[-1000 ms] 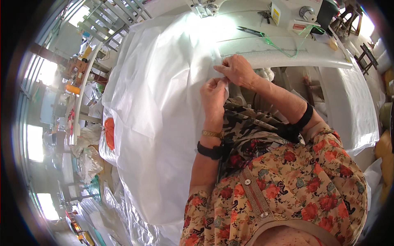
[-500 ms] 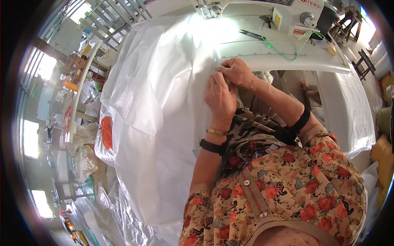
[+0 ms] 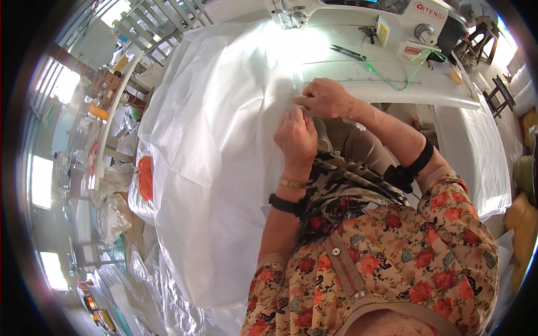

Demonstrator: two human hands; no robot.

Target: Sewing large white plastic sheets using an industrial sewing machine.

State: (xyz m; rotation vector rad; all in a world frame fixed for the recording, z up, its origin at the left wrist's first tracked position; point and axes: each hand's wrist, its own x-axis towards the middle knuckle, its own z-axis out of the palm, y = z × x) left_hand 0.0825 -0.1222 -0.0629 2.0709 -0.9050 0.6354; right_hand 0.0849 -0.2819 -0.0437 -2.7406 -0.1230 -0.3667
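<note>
A large white sheet of glossy woven material point(image 3: 224, 168) spreads over the left of the work table and drapes down toward me. My left hand point(image 3: 296, 140) is closed on its right edge, knuckles up. Just beyond it, my right hand point(image 3: 326, 98) reaches in from the right, its fingers pinched together at the same edge near the table's front. The fingertips of both hands partly hide what lies between them. Past the hands stands a white sewing machine point(image 3: 358, 12), its lamp shining brightly on the sheet by the needle area point(image 3: 294, 19).
Black thread snips point(image 3: 346, 52) lie on the table point(image 3: 319, 56) beside tangled green string point(image 3: 386, 78). A printed ruler scale point(image 3: 370, 82) runs along the table's front. More white sheeting point(image 3: 476, 157) hangs at the right. An orange bundle point(image 3: 145, 178) in clear plastic sits at the left.
My hands have drawn slightly apart; the right no longer overlaps the left, and the left has shifted a little left. The whole view has tilted slightly, and my legs show more below the table edge.
</note>
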